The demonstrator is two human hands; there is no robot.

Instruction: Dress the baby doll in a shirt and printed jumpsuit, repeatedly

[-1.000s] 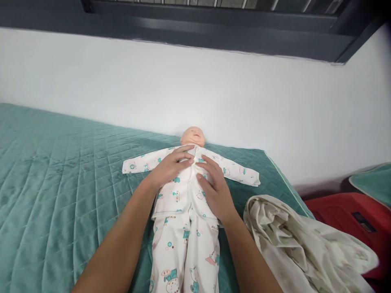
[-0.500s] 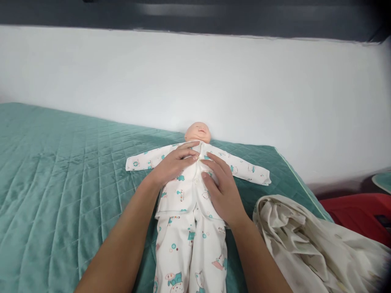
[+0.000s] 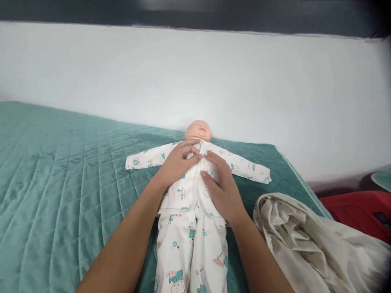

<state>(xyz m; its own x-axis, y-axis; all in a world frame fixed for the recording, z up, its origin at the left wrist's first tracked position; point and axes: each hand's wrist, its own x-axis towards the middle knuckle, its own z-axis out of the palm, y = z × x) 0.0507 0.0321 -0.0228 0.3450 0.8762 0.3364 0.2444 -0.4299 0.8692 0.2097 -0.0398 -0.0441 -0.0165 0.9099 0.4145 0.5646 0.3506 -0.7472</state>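
A baby doll [image 3: 198, 130] lies on its back in a white pajama shirt [image 3: 186, 193] with teal animal prints, and white pajama pants [image 3: 179, 252]. Its sleeves stretch out to both sides. My left hand [image 3: 179, 162] is at the upper chest, thumb and index finger closed on the shirt's front edge below the collar. Across the front opening, my right hand [image 3: 222, 185] rests on the shirt with thumb and fingers apart. A button [image 3: 197, 179] shows on the placket below my hands. The cloth under my fingertips is partly hidden.
A teal quilted cover [image 3: 76, 183] lies under the doll, its edge at the right. Crumpled cream cloth [image 3: 305, 240] sits beside my right forearm. Beyond it is a red object [image 3: 354, 207]. A white wall [image 3: 122, 77] rises behind the doll's head.
My left thumb and index finger have shifted slightly right along the shirt's front edge. My right index finger has drawn back a little. The doll lies as before.
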